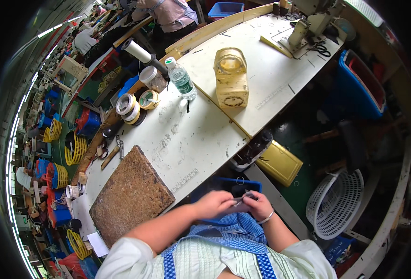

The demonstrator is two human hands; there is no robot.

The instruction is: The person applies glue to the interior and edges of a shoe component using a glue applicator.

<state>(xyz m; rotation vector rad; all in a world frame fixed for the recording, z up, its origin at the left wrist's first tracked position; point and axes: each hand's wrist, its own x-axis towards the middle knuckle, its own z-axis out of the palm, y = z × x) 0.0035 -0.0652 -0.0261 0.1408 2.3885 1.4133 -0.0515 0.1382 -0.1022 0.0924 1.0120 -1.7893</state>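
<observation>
Both of my hands are together in front of my lap, below the table's near edge. My left hand (216, 203) is closed, its fingers pinching one side of a small, flat, grey-brown piece (237, 207). My right hand (260, 207), with a bracelet at the wrist, grips the other side of that piece. Its material and exact kind are too small to tell. Beneath the hands lies the blue checked apron (233, 228) over my lap. Nearest on the table, left of my hands, is a rough brown square board (133, 195).
On the white table (205, 135) stand a water bottle (181, 79), a yellowed holder (232, 81), tape rolls (130, 109) and a hammer (110, 157). A sewing machine (307, 30) is at far right. A white basket (335, 204) and gold tin (280, 162) are beside me.
</observation>
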